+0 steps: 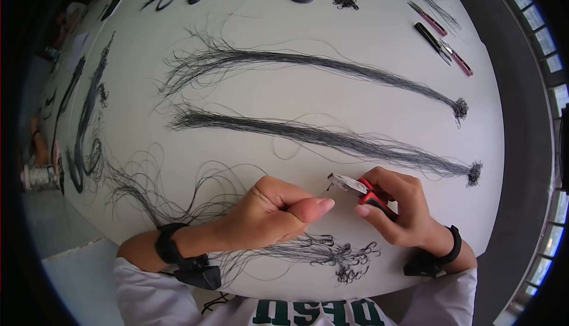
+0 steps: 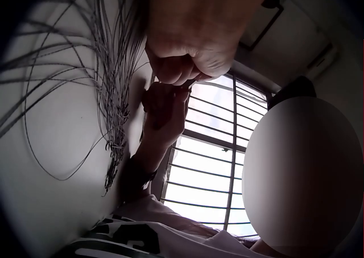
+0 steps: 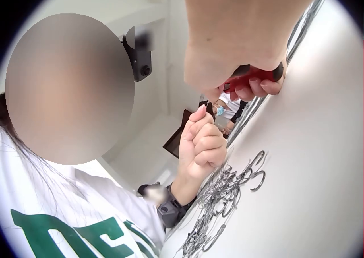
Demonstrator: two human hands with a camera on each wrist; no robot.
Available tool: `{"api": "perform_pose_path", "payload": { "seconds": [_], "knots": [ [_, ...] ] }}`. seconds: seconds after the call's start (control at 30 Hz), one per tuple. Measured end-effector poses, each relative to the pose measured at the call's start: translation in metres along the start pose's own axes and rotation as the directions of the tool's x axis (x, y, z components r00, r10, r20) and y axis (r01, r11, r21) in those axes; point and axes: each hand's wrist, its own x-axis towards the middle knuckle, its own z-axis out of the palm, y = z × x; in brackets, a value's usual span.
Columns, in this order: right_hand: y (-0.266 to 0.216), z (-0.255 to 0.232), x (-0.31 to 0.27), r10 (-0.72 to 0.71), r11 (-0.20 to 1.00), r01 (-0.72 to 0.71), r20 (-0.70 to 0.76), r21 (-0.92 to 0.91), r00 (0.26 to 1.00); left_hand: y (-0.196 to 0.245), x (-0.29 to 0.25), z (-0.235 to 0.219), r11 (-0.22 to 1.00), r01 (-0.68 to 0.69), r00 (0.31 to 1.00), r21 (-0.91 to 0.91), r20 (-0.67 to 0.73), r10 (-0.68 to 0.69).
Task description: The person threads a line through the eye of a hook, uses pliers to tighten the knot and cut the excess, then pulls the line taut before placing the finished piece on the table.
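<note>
Here, near edge of the smooth white desk (image 1: 367, 59): left hand (image 1: 275, 210) fisted, thumb pinching a thin dark wire (image 1: 328, 191). Right hand (image 1: 398, 207) grips red-handled pliers (image 1: 361, 191), metal tip touching that wire. Hooked wire tangle (image 1: 332, 255) lies just nearer.

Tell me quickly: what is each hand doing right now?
Left hand: closed, pinching thin wire.
Right hand: closed around red-handled pliers.
</note>
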Motion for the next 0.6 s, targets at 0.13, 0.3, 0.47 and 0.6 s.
{"api": "perform_pose_path", "payload": {
  "seconds": [0.13, 0.3, 0.47, 0.6],
  "knots": [
    [-0.0034, -0.0009, -0.0008, 0.031, 1.000, -0.031, -0.002, -0.007, 1.000, -0.0026, 0.0020, -0.0011, 0.989, -0.124, 0.992, 0.084, -0.028, 0.127],
    [-0.0035, 0.0004, -0.0018, 0.030, 0.999, -0.030, -0.008, -0.031, 1.000, 0.0053, 0.0015, -0.0002, 0.998, -0.057, 0.997, 0.013, -0.041, 0.058],
    [-0.0031, 0.0016, -0.0020, -0.025, 0.998, 0.024, -0.011, -0.049, 1.000, 0.0034, 0.0016, -0.0030, 0.991, -0.049, 0.997, -0.127, -0.068, 0.040],
    [-0.0034, 0.0010, -0.0020, -0.008, 0.999, 0.007, -0.007, -0.041, 1.000, 0.0053, 0.0013, -0.0014, 0.993, -0.046, 0.995, -0.110, -0.092, 0.036]
  ]
}}
